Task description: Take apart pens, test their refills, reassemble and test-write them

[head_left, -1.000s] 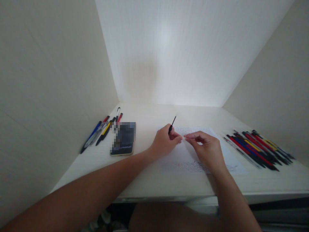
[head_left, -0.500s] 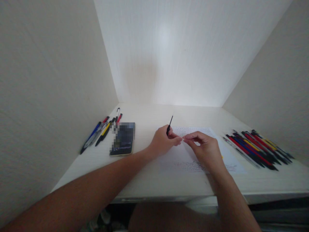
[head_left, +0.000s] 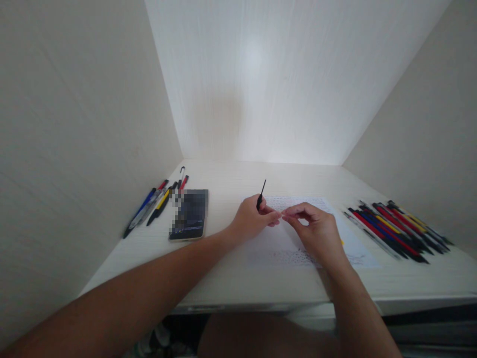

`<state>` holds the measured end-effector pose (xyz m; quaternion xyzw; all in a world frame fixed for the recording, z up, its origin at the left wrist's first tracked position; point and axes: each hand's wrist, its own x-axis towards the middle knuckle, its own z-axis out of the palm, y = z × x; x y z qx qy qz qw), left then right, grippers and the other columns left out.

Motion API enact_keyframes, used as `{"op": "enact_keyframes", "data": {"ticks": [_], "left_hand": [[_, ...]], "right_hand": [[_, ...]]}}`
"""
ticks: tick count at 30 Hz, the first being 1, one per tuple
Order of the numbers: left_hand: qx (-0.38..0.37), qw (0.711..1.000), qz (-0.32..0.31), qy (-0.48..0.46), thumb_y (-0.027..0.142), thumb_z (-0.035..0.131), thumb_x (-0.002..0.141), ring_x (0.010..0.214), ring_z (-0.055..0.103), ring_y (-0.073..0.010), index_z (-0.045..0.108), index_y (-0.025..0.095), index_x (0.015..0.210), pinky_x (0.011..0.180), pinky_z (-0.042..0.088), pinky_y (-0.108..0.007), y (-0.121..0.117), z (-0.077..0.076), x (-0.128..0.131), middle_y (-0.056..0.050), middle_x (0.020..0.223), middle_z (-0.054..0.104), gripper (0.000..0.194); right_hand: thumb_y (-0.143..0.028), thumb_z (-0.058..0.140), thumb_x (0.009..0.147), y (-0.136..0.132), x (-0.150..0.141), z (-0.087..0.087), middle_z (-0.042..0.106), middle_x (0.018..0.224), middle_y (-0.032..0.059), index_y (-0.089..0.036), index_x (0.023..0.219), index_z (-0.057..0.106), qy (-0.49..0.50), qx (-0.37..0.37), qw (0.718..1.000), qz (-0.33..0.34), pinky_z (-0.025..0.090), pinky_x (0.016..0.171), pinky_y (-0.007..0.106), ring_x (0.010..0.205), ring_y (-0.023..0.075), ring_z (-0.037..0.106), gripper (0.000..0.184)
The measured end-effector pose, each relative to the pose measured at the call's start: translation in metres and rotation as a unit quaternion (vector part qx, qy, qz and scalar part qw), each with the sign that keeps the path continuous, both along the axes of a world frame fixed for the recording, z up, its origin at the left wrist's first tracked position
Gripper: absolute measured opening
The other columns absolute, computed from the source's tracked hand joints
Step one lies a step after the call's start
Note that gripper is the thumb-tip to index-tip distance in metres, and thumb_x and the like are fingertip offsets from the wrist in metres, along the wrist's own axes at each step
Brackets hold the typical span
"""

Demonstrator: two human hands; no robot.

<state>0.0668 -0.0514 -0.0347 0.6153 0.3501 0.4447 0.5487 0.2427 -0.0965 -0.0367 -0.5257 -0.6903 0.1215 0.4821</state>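
My left hand [head_left: 254,219] is closed around a thin black pen part [head_left: 260,195] that sticks up and away from my fist. My right hand [head_left: 316,229] pinches its fingertips together right against the left fingertips, on something too small to make out. Both hands hover over a sheet of paper [head_left: 294,238] with faint writing, lying on the white desk [head_left: 231,268]. A yellow bit [head_left: 342,242] shows on the paper just right of my right hand.
A row of several red, blue, black and yellow pens [head_left: 395,227] lies at the right. Another small group of pens [head_left: 156,204] lies at the left beside a phone [head_left: 189,215]. White walls close in the desk on three sides.
The black pen part in my left hand has tipped slightly more upright and shifted a little left. Both hands stay pinched together over the paper.
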Motion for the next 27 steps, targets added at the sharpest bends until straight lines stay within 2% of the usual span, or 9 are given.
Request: {"op": "enact_keyframes", "data": {"ticks": [15, 19, 22, 25, 27], "left_hand": [[0.017, 1.000, -0.014, 0.000, 0.018, 0.074, 0.075, 0.060, 0.068, -0.0136, 0.033, 0.021, 0.070, 0.053, 0.049, -0.023, 0.005, -0.004, 0.000, -0.002, 0.067, 0.069, 0.042], [0.034, 0.999, -0.001, 0.016, 0.014, 0.071, 0.077, 0.058, 0.066, -0.0117, 0.034, 0.020, 0.070, 0.053, 0.047, -0.022, 0.003, -0.003, 0.001, -0.001, 0.066, 0.067, 0.039], [0.016, 1.000, 0.007, 0.016, 0.012, 0.070, 0.077, 0.058, 0.067, -0.0122, 0.033, 0.021, 0.070, 0.053, 0.048, -0.023, 0.003, -0.002, 0.002, 0.000, 0.068, 0.066, 0.039], [0.009, 1.000, 0.005, 0.020, 0.013, 0.069, 0.077, 0.058, 0.067, -0.0124, 0.032, 0.021, 0.070, 0.053, 0.049, -0.024, 0.004, -0.003, 0.003, -0.001, 0.070, 0.067, 0.039], [0.007, 1.000, 0.003, 0.024, 0.014, 0.070, 0.077, 0.059, 0.067, -0.0131, 0.032, 0.021, 0.071, 0.054, 0.049, -0.024, 0.005, -0.005, 0.003, -0.001, 0.071, 0.067, 0.039]], "right_hand": [[-0.024, 0.069, 0.084, 0.001, -0.004, -0.001, 0.074, 0.083, 0.0021, -0.022, 0.084, 0.070, -0.015, -0.014, 1.000, 0.014, 0.053, 0.076, 0.035, 0.077, 0.0189, 0.068, 0.003], [-0.036, 0.072, 0.081, -0.002, 0.000, 0.007, 0.074, 0.091, 0.0046, -0.022, 0.094, 0.071, -0.013, -0.032, 0.999, 0.004, 0.054, 0.076, 0.035, 0.079, 0.0205, 0.069, 0.019], [-0.045, 0.070, 0.080, -0.004, 0.020, 0.016, 0.074, 0.089, 0.0059, -0.022, 0.096, 0.071, -0.045, -0.044, 0.994, -0.091, 0.053, 0.069, 0.035, 0.073, 0.0214, 0.068, 0.028], [-0.048, 0.066, 0.079, -0.008, 0.051, 0.020, 0.073, 0.080, 0.0079, -0.021, 0.090, 0.071, -0.132, -0.100, 0.958, -0.232, 0.050, 0.069, 0.038, 0.066, 0.0235, 0.067, 0.029], [-0.048, 0.065, 0.077, -0.010, 0.073, 0.017, 0.074, 0.082, 0.0098, -0.020, 0.087, 0.071, -0.182, -0.151, 0.935, -0.266, 0.048, 0.068, 0.039, 0.068, 0.0259, 0.068, 0.031]]}}
